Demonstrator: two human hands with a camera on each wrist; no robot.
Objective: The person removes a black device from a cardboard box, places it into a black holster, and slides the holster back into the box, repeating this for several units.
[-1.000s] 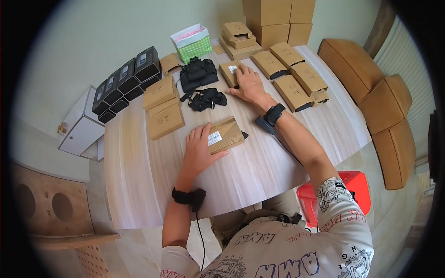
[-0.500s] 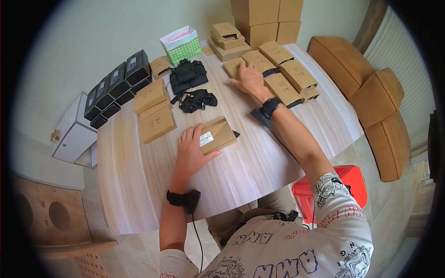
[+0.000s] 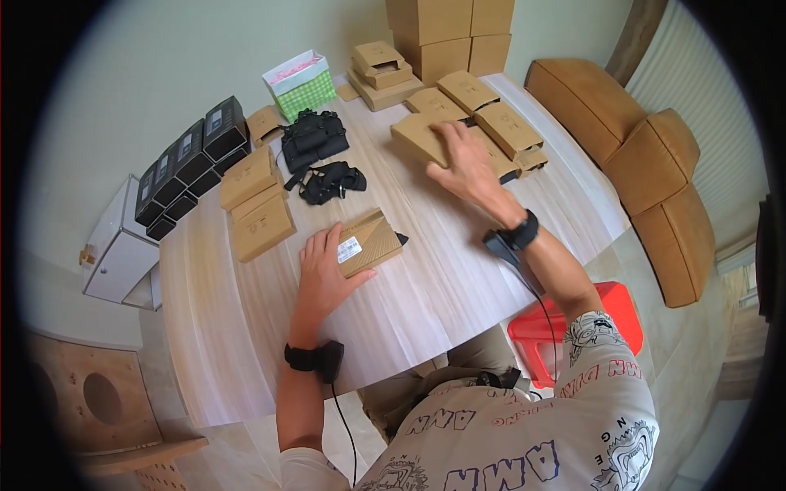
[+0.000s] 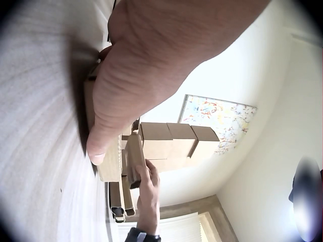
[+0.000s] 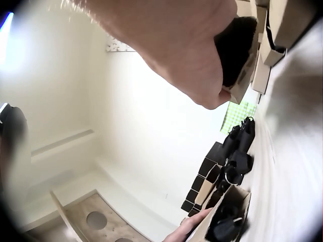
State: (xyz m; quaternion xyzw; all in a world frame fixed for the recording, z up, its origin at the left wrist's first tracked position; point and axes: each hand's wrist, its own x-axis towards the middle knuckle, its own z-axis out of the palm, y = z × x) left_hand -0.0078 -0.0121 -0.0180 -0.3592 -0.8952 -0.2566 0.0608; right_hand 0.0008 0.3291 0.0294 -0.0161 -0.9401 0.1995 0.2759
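My left hand [image 3: 319, 274] holds a flat cardboard box [image 3: 375, 237] on the table, thumb along the near side and fingers over its left end. This box has a white label, and something black pokes out of its right end. Further back on the right, my right hand [image 3: 468, 168] grips another cardboard box [image 3: 413, 135], thumb on one side and fingers on the other. That box is raised and overlaps the box group on the right in the head view. Its open end [image 5: 234, 55] shows dark inside in the right wrist view.
Several cardboard boxes [image 3: 508, 127] lie at the back right. Black strap gear [image 3: 315, 139], two cardboard boxes [image 3: 262, 229] and stacked black boxes [image 3: 192, 151] stand left. A green checked bag [image 3: 303, 90] and large cartons [image 3: 446, 33] are behind. A red stool [image 3: 524, 335] stands below the table.
My right hand has carried its box from the middle back to the right, up to the box group. The left hand stays on its box. The head view has shifted slightly.
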